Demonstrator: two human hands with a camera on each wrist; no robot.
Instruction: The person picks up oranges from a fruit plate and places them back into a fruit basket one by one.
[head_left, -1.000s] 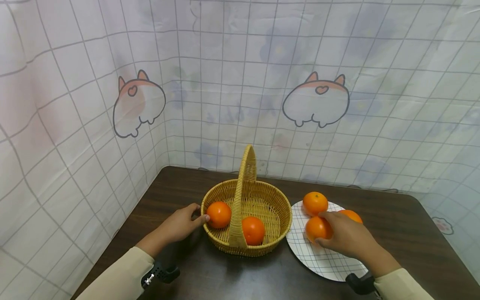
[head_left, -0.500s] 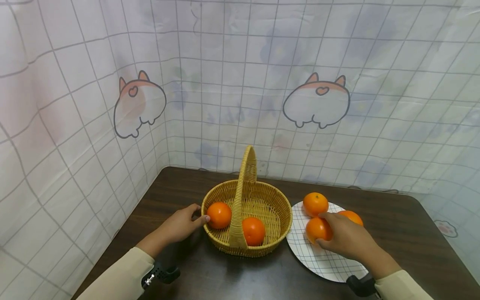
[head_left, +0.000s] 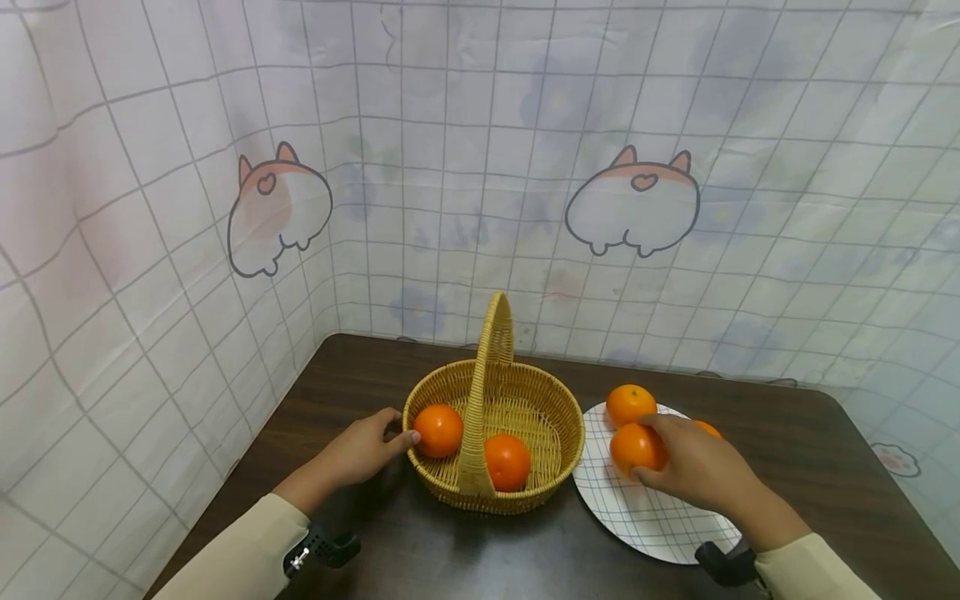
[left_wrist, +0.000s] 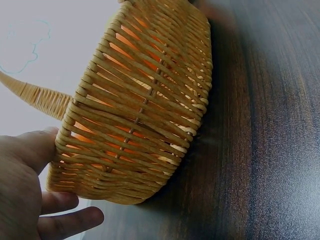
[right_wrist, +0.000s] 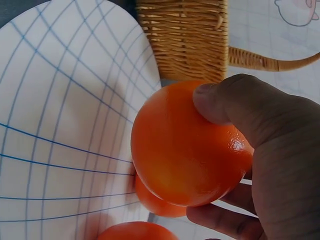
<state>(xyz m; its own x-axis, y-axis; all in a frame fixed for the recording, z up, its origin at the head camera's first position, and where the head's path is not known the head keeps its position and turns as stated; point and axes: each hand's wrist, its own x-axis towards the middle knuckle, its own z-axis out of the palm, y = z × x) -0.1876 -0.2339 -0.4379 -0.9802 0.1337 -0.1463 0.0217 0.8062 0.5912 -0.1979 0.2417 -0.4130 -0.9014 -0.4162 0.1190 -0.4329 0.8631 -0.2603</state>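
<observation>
My right hand (head_left: 701, 462) grips an orange (head_left: 636, 450) over the plate (head_left: 645, 529), thumb on one side and fingers on the other. In the right wrist view the held orange (right_wrist: 175, 145) appears slightly raised off the gridded white plate (right_wrist: 60, 115). Two other oranges rest on the plate; the back one (head_left: 628, 405) shows well, while the right one (head_left: 707, 429) is mostly hidden behind the hand. My left hand (head_left: 360, 450) holds the rim of the yellow wicker basket (head_left: 532, 497), thumb over the edge and fingers outside. Inside the basket lie two oranges (head_left: 507, 463).
The basket's tall arched handle (head_left: 480, 392) rises across its middle. Basket and plate stand side by side on a dark wooden table (head_left: 420, 558). A white gridded cloth (head_left: 465, 167) with cartoon prints hangs along the table's back and left.
My right hand and its orange have risen slightly from the plate, and the hand now covers more of the right orange. The left hand and the basket have stayed put.
</observation>
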